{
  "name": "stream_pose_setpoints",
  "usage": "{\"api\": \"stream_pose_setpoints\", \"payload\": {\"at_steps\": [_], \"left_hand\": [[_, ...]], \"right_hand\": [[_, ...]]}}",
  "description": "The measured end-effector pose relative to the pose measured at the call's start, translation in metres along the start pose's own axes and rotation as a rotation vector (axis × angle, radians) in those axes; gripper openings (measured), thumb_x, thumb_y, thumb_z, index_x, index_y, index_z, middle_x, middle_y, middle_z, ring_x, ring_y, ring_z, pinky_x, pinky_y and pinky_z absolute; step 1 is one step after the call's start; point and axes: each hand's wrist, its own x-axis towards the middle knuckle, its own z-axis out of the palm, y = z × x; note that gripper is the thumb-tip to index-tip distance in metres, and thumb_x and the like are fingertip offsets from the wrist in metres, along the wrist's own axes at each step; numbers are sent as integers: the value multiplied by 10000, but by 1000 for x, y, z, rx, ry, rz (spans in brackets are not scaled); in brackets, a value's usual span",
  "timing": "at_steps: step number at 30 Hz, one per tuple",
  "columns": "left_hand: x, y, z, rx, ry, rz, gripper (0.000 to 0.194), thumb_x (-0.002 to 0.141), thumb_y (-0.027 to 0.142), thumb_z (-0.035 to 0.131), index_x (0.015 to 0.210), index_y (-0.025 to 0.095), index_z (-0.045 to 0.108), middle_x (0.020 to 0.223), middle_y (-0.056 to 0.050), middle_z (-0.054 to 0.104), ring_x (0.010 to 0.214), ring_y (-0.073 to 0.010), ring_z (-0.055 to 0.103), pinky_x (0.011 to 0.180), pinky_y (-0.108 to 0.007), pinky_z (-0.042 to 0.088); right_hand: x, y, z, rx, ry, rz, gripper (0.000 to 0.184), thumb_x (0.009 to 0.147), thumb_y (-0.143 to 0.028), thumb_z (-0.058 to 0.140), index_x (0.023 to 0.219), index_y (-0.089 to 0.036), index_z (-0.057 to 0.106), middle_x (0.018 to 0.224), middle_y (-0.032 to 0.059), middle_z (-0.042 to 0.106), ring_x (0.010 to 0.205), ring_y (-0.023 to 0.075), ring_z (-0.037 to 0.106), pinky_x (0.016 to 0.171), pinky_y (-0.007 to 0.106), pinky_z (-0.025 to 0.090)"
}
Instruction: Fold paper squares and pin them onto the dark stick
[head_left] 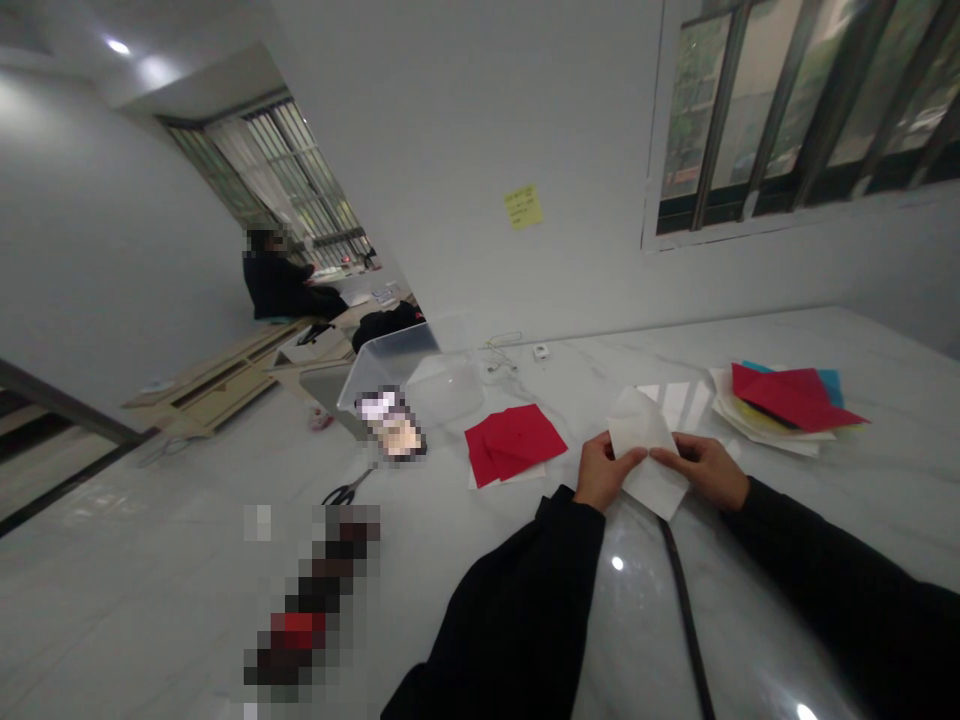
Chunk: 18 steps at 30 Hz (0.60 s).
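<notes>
Your only camera sits on your head, looking forward and down at your left hand (pixel 602 472) and right hand (pixel 711 470) from close above. Past the far edge of the marble-patterned table (pixel 862 345), it faces a wall (pixel 465 110) with a barred window (pixel 780 110) at upper right.

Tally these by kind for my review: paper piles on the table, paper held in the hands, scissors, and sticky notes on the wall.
Paper piles: 2 (red-and-white pile, multicoloured pile)
Held white paper: 1
Scissors: 1
Yellow sticky note: 1
Total: 5
</notes>
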Motion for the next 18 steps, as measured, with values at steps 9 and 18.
{"api": "stream_pose_setpoints", "payload": {"at_steps": [9,18], "left_hand": [[0,1,-2,61,-83,-12,406,648,304,814,988,96,738,1003,-145,751,846,-251,692,782,-367,532],[6,-7,-7,9,-54,-43,438,617,316,833,976,87,734,996,-152,749,833,-243,685,771,-361,529]], "right_hand": [[2,9,1,317,71,80,400,808,-589,664,943,-216,719,835,14,726,702,199,662,608,298,557],[3,10,0,244,65,76,453,782,-618,669,860,-177,738,745,25,693,629,191,621,574,307,524]]}}
